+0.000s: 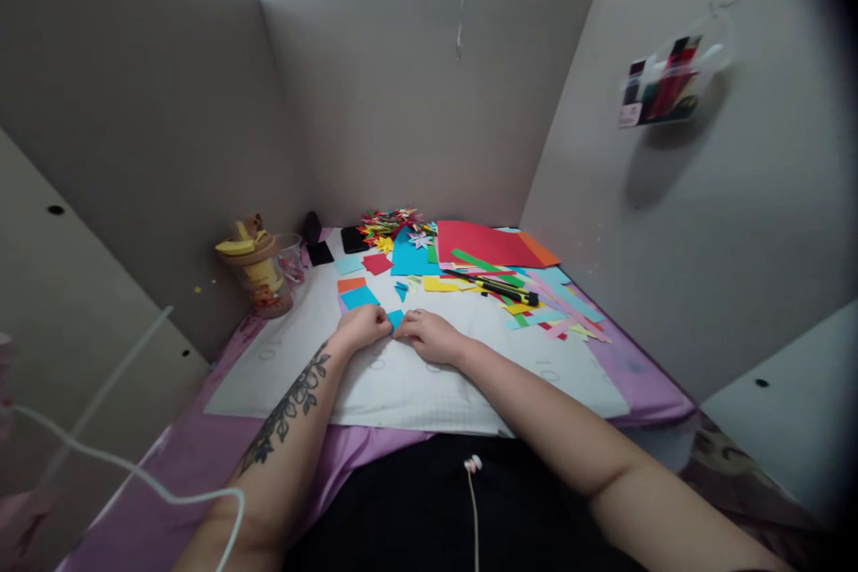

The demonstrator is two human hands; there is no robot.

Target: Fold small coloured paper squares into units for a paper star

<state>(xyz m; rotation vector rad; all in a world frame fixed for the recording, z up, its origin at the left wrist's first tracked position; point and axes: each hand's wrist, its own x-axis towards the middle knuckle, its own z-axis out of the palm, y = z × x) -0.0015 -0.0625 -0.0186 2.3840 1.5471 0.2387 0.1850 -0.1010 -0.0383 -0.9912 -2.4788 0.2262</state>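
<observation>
Between my two hands, a small blue paper piece (396, 319) is held low over the white sheet (429, 380). My left hand (365, 327) is closed at its left edge, fingers curled. My right hand (429, 336) pinches its right side near the lower edge. Just beyond lie a blue paper square (360, 298), an orange piece (351, 284) and a small folded blue piece (400, 290). My fingers cover part of the held paper.
Folded paper stars (392, 226) are heaped at the back, beside large red sheets (475, 244). A black and yellow cutter (509, 290) lies among paper strips (569, 304) at right. A lidded cup (260, 273) stands at left. Grey panels enclose the table.
</observation>
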